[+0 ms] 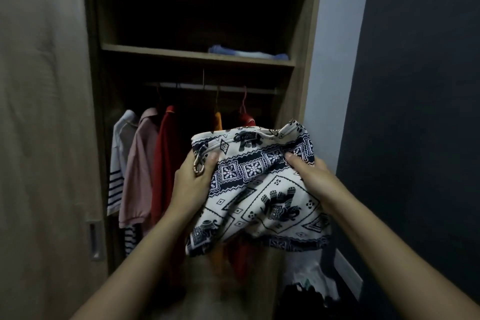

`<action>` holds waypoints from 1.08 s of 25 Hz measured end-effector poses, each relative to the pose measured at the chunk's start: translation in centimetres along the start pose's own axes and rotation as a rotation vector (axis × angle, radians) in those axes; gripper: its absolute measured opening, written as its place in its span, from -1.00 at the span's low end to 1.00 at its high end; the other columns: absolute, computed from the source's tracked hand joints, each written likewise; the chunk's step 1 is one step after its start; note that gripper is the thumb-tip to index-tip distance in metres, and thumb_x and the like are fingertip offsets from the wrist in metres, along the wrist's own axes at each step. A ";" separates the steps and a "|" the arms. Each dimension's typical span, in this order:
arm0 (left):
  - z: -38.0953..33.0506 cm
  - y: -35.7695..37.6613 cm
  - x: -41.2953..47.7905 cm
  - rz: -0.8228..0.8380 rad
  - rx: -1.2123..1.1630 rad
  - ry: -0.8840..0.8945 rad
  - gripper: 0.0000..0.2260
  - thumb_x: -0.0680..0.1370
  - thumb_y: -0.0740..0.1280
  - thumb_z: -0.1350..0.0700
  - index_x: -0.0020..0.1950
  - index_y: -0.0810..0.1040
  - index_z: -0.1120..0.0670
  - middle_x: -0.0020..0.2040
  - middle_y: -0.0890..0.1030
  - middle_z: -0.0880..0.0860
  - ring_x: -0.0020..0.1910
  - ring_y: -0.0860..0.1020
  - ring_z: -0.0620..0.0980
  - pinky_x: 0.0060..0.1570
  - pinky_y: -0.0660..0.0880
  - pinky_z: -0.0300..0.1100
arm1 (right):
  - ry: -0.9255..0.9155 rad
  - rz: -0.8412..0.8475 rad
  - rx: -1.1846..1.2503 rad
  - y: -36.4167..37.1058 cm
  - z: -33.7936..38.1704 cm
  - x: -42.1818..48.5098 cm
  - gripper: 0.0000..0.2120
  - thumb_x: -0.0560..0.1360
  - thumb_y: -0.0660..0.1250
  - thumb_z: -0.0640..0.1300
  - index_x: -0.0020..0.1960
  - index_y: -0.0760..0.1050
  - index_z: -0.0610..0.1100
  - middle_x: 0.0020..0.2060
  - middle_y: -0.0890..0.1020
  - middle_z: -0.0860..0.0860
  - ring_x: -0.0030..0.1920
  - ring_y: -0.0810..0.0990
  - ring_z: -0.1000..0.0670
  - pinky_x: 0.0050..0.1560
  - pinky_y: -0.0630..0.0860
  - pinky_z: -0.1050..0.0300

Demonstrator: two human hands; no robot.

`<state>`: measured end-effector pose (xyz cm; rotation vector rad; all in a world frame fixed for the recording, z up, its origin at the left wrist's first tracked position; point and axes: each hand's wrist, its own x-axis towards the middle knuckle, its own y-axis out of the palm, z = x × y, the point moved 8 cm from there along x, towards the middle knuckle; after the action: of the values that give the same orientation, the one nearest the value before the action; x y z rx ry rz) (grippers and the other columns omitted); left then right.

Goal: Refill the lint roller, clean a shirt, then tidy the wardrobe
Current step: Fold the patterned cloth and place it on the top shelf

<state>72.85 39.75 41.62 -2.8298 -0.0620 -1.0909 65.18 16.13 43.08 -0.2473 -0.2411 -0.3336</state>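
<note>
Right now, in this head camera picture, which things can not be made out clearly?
All in the head view:
1. The patterned cloth: it is bunched, so the kind of garment is unclear.
2. Fingers of the left hand and right hand: hidden under the cloth.
3. Top compartment of the wardrobe: too dark.
4. The orange garment: mostly behind the cloth.
5. The pile at lower right: dark and blurred.

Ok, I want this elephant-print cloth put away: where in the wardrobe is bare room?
The shelf is bare from its left end across to the folded blue cloth near its right end. Below, the rail is crowded with hanging shirts, and a pile of clothes covers the floor at lower right.
</note>
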 end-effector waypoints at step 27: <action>-6.7 0.4 35.5 0.424 -0.187 0.217 -0.83 0.52 0.36 0.18 0.09 0.50 0.08 -0.21 0.70 -0.12 -0.29 0.62 -0.33 -0.41 0.44 -0.53 | -0.145 -0.095 0.058 3.8 17.8 29.5 -0.38 0.37 0.32 0.29 0.22 0.50 -0.15 -0.03 0.69 -0.17 -0.06 0.68 -0.18 0.03 0.59 -0.11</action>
<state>94.71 38.54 70.36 -2.6652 0.6564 -1.3393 90.15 15.91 67.15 -0.2034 -0.4053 -0.4026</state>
